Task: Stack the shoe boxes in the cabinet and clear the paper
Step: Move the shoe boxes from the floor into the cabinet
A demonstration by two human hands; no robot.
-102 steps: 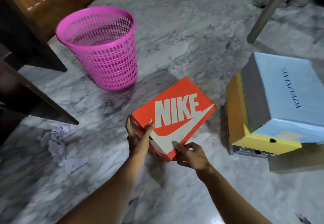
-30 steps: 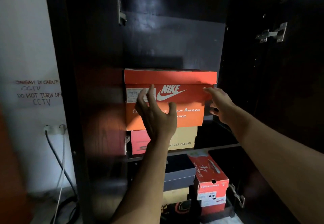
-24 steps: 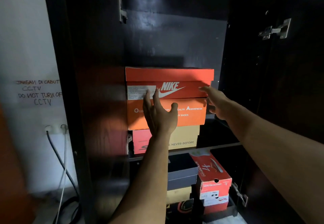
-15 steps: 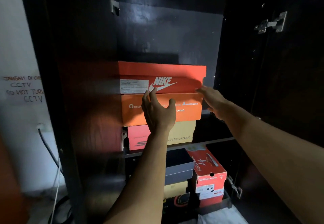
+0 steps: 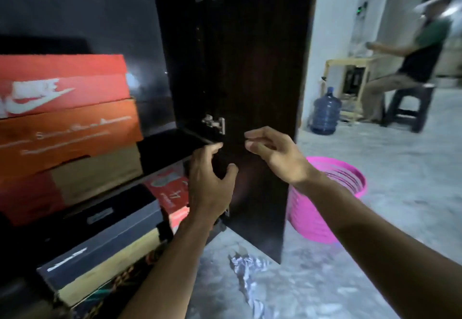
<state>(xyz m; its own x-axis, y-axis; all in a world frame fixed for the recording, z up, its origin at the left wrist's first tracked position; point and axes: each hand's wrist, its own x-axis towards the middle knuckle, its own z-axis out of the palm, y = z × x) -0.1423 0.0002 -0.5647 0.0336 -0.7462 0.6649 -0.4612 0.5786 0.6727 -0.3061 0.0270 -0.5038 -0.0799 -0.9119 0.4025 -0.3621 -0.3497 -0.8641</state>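
Hands — left hand (image 5: 210, 183) and right hand (image 5: 277, 156) — hang empty, fingers loosely curled. Next, the crumpled white paper (image 5: 246, 276) on the floor below them wants a full-fisted grab — then the pink plastic basket (image 5: 325, 208) just under the right wrist.

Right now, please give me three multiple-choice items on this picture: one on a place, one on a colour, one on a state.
1. Where does the crumpled paper lie?
A. in the basket
B. on the floor by the cabinet door
C. on a shelf

2. What colour is the basket?
A. pink
B. green
C. white

3. What do the left hand and right hand hold?
A. a box
B. paper
C. nothing

Key: 1 B, paper lies on the marble floor; 2 A, the mesh is pink; 3 C, fingers are loosely curled, empty.
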